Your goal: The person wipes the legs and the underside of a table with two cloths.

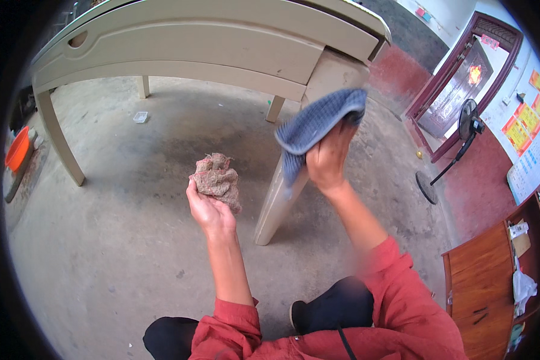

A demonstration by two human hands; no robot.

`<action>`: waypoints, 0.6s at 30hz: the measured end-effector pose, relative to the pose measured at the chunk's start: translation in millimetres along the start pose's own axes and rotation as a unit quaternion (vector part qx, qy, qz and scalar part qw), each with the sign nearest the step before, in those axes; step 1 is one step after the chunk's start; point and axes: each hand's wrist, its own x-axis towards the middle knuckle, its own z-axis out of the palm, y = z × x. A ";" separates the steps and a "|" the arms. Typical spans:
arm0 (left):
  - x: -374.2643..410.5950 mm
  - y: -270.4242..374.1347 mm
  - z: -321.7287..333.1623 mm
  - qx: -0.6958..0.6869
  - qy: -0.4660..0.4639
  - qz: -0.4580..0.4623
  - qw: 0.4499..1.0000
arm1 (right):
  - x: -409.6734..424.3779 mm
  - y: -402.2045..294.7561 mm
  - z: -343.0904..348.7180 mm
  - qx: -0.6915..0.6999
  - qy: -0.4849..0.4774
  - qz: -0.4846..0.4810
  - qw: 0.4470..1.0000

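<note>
A crumpled brown cloth with reddish edges rests in my left hand, its thumb along the cloth's left side. My right hand grips a blue-grey ribbed cloth, slightly blurred, raised at the near corner leg of a cream-coloured table. The blue cloth hides the upper part of that leg, and whether it touches the leg I cannot tell. My right fingertips are partly hidden by the cloth.
A black standing fan is at the right near an open door. A wooden cabinet stands at the lower right. An orange basin sits at the far left. A small clear plastic container lies on the floor under the table.
</note>
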 end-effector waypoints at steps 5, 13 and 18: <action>7.3 -1.3 -9.8 0.004 0.027 0.009 1.000 | 52.2 3.1 13.9 0.214 0.010 0.143 0.966; -13.7 -46.3 33.7 0.224 -0.123 0.023 0.967 | -39.2 32.6 31.9 -0.065 -0.156 0.026 0.985; -7.0 -85.4 83.1 0.258 -0.233 0.062 0.936 | -156.5 16.9 55.9 0.290 -0.102 0.246 0.919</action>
